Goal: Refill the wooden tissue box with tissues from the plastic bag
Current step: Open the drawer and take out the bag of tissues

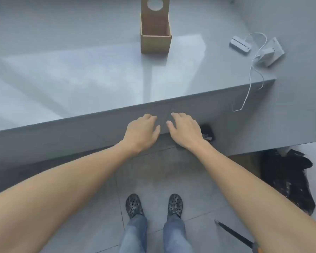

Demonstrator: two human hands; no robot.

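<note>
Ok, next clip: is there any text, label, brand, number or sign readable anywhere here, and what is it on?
None can be read.
Wooden tissue box: plain faces and a round hole, no print.
White device and white adapter on the counter: no legible marking; too small and blurred to tell.
Patterned shoes: pattern only, no letters.

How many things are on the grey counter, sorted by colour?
Brown: 1, the wooden tissue box, open and empty
White: 3, a flat gadget, a plug block and a cord
Total: 4
</note>
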